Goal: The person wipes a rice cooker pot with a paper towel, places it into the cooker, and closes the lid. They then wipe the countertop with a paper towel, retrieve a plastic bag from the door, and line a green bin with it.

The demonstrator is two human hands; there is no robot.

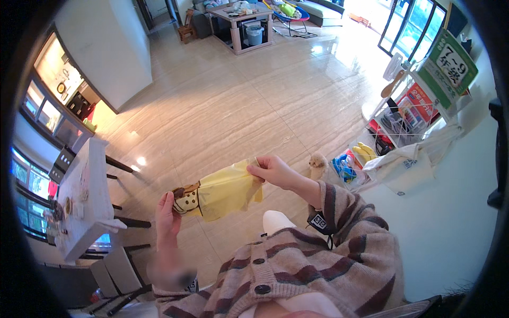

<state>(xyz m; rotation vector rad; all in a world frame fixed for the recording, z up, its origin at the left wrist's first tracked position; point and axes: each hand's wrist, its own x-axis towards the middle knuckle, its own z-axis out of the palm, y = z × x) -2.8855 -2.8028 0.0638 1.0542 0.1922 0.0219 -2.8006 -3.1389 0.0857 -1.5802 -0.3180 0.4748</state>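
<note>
Stretched between my two hands is a thin yellow sheet or bag (228, 190), perhaps plastic, with a brown-and-cream dotted print at its left end. My left hand (169, 212) pinches the printed end. At the opposite end, my right hand (272, 171) grips the upper corner between thumb and fingers. The piece hangs in the air over the tiled floor, in front of my striped cardigan (274, 274). Its lower right part droops loosely below my right hand.
A small curly-haired dog (317, 163) is on the floor beyond my right forearm. To the right stands a wire rack (381, 131) loaded with bags and bananas (364, 152). A cloth-covered table (89, 198) is at left. Farther off are a low table (238, 18) and a bin (254, 35).
</note>
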